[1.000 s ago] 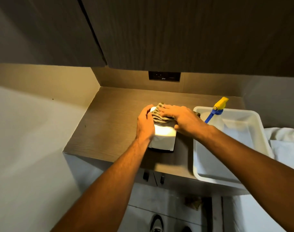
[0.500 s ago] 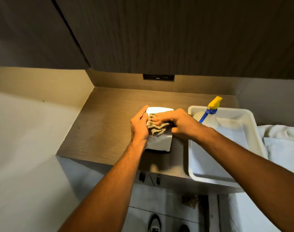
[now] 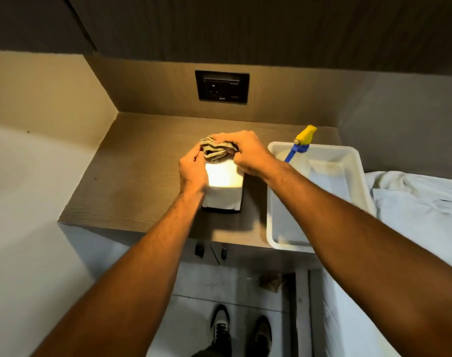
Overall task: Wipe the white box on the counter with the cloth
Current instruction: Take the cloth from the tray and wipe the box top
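Head view, centre of frame: white box (image 3: pixel 223 185) flat on the wooden counter (image 3: pixel 142 163), near its front edge, top face lit bright by a lamp somewhere above, out of sight. Left hand (image 3: pixel 192 171) clamped along the box's left side, fingers curled over the edge, most likely to stop the box sliding under the rubbing. Right hand (image 3: pixel 245 153) closed over a bunched, striped cloth (image 3: pixel 217 149), pressing it down on the far end of the box top; cloth crumpled rather than spread, probably to give a firmer pad under the palm. Near half of the top face bare and uncovered, so wiping judged under way, with the lower part and the sides perhaps not yet done. Right of centre: white plastic tub (image 3: pixel 358 176) just beside the box but apart from it, holding a spray bottle (image 3: pixel 300 144) with a yellow and blue nozzle, leaning on the far rim, kept within reach for wetting the cloth. Far right: white fabric (image 3: pixel 412 202) rumpled beyond the tub. Upper centre: dark wall socket (image 3: pixel 222 86) behind the counter, well clear of the work. Bottom centre: shoes (image 3: pixel 241 331) on the floor, close against the cabinet front.
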